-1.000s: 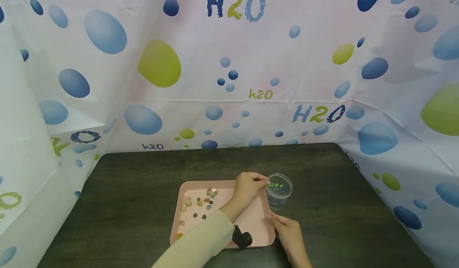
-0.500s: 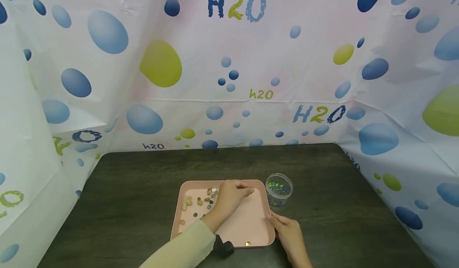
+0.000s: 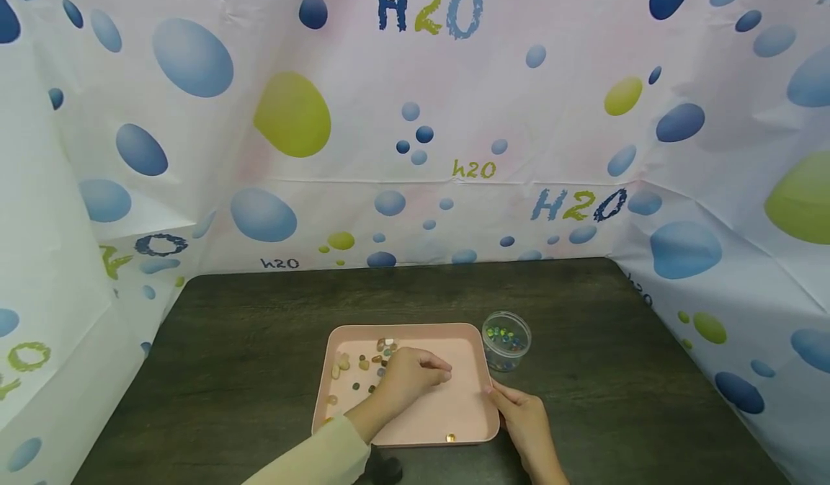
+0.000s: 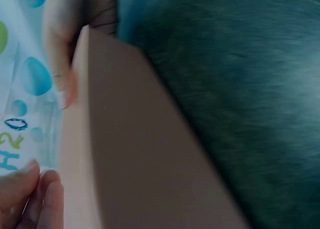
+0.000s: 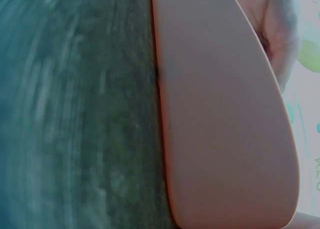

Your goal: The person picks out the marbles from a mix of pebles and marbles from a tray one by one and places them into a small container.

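Note:
A pink tray lies on the dark table, with several small stones at its left and a golden piece by its front edge. My left hand hovers over the middle of the tray. Its thumb and fingertips are close together, and I cannot tell whether something small is between them. With thumb and fingers, my right hand grips the tray's right rim. A clear round jar stands just beyond that side, with green and blue beads in it. In the left wrist view the tray's wall fills the middle.
The dark wooden table extends on both sides of the tray. A white sheet with blue and green drops hangs behind and at the sides. A black wrist device sits under the left sleeve.
My left hand has moved from the jar's rim back leftward over the tray, then slightly lower and nearer. This uncovered the golden piece. The right hand has stayed on the tray's rim.

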Tool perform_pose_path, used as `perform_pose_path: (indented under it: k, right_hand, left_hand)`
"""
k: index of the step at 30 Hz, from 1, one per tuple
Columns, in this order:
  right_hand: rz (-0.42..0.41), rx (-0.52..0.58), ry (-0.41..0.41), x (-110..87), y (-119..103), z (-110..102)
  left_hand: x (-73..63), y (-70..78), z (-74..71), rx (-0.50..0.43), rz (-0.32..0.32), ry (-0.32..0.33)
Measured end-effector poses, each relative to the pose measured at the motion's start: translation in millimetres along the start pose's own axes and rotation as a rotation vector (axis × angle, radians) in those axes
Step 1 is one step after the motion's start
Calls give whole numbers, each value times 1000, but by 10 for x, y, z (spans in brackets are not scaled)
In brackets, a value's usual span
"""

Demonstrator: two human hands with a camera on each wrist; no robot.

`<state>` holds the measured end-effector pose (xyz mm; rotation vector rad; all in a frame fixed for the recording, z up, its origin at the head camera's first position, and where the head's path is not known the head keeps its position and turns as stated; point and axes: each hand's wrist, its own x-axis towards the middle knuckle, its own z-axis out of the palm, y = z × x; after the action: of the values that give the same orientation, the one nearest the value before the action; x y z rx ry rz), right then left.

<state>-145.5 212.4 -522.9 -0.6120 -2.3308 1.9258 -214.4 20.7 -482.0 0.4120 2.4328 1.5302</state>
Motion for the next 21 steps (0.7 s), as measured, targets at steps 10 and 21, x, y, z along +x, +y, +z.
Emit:
perform_pose_path:
  k: [10,21]
  right_hand:
    - [2,5,0,-5,-2,5]
    - [-9,3,3,-12,-12,10]
  left_hand:
    - [-143,-162,29,92,-24,-231]
    - [-235,-201,127,109,-5,-262]
